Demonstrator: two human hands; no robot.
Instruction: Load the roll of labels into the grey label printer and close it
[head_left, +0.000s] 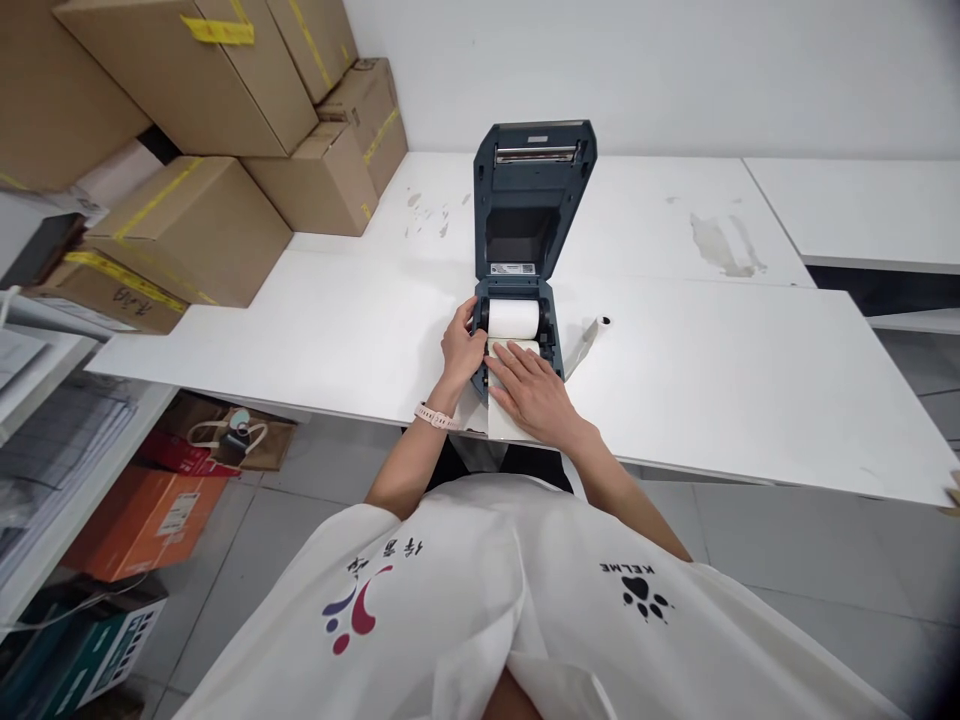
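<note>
A dark blue-grey label printer [517, 240] stands on the white table with its lid raised. Inside it sits a white label roll [514, 318], and a strip of label paper [504, 420] runs from the roll over the printer's front towards me. My left hand [462, 345] grips the printer's left side near the roll, its fingers closed on the edge. Flat over the strip, just in front of the roll, lies my right hand [536, 392] with its fingers stretched out. It hides part of the printer's front.
To the printer's right, a small thin paper roll [600, 325] lies with a loose tail. Cardboard boxes [202, 225] are stacked at the table's left end. A white wall [660, 80] rises behind. The table's front edge [720, 480] runs close to my body. Shelving holds an orange box [150, 520] at lower left.
</note>
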